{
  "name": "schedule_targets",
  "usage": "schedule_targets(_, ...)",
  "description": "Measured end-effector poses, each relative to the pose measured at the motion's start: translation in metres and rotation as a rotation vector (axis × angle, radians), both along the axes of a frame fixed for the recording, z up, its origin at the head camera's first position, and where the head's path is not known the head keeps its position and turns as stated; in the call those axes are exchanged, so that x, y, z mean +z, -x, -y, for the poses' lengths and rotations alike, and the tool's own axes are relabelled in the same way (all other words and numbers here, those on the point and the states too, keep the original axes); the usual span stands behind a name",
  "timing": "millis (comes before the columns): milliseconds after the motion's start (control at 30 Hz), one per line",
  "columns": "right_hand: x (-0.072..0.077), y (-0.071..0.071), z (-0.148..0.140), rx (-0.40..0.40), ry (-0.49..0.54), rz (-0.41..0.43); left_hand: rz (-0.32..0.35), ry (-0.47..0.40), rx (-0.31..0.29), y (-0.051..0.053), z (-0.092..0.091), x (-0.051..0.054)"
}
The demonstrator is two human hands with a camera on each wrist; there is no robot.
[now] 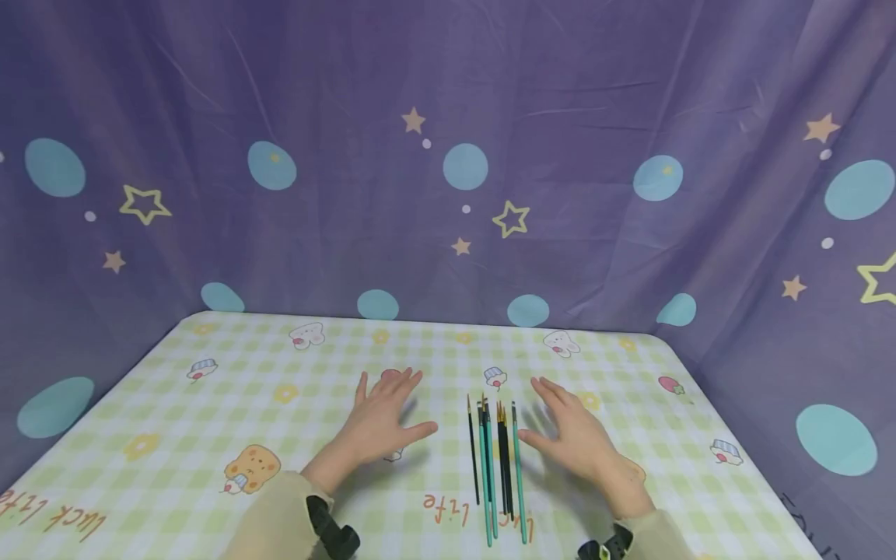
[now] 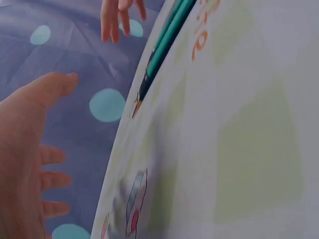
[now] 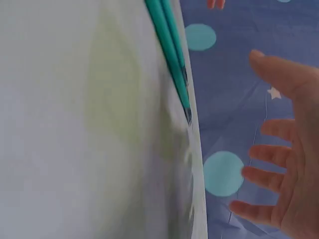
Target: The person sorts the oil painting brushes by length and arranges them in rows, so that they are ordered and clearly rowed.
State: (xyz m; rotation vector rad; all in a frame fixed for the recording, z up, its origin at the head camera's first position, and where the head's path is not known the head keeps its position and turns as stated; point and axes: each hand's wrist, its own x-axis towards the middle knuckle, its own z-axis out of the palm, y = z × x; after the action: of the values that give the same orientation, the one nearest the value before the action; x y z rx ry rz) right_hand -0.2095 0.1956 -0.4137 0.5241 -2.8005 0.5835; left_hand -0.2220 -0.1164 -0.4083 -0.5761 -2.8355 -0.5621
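Note:
Several slim paintbrushes [image 1: 505, 467], some with black handles and some teal, lie side by side on the tablecloth in the head view, bristle ends pointing away from me. Left of them my left hand [image 1: 383, 424] hovers with fingers spread and thumb toward the brushes, holding nothing. On the other side, my right hand [image 1: 572, 435] is also spread and bare, its thumb tip close to the rightmost teal paintbrush [image 1: 519, 482]; whether they touch cannot be told. Teal handles [image 2: 167, 47] show in the left wrist view, and a teal paintbrush [image 3: 172, 55] in the right wrist view.
A green-and-white checked tablecloth [image 1: 301, 428] with printed cakes, flowers and lettering covers the table. Behind and beside it hangs a purple curtain [image 1: 336, 233] with blue dots and stars. Dark straps with small devices [image 1: 336, 533] sit on both wrists.

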Motion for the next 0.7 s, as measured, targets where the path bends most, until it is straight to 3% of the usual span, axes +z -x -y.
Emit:
schedule_targets(167,0.003,-0.005,0.009,-0.010,0.109,0.126,0.005,-0.085,0.012,-0.002,-0.013,0.000)
schedule_targets(400,0.004,-0.003,0.022,-0.063,0.279,0.259,0.101,-0.202,0.037,-0.004,-0.031,0.002)
schedule_targets(700,0.000,-0.001,0.030,-0.127,0.414,0.402,0.193,-0.329,0.044,0.003,-0.050,-0.009)
